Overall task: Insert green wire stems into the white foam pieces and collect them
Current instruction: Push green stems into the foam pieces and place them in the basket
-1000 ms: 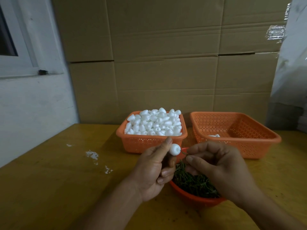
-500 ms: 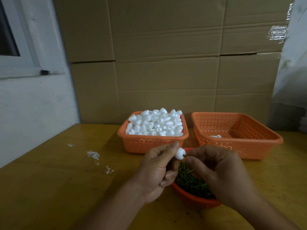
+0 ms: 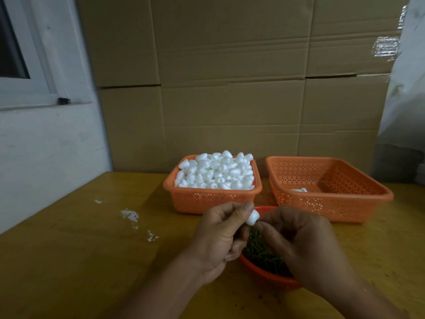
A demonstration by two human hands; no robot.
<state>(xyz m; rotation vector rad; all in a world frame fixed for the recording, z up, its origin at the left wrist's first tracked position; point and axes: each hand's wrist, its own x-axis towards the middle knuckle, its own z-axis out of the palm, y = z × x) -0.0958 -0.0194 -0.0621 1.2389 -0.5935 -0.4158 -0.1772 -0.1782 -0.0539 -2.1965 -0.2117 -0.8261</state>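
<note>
We see a yellowish wooden surface [image 3: 69, 249] marked with a few white flecks [image 3: 130, 215], its far edge pushed up against a wall of large brown cardboard sheets [image 3: 230, 88] with creases and seams. To our left stands a white painted wall [image 3: 46, 153] holding a white-framed window [image 3: 23, 65] with a dark pane. At far right a pale sheet [image 3: 407, 88] hangs; the light is dim.

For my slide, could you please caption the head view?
Left hand pinches a foam piece while right hand works at it above the stem bowl.
</note>
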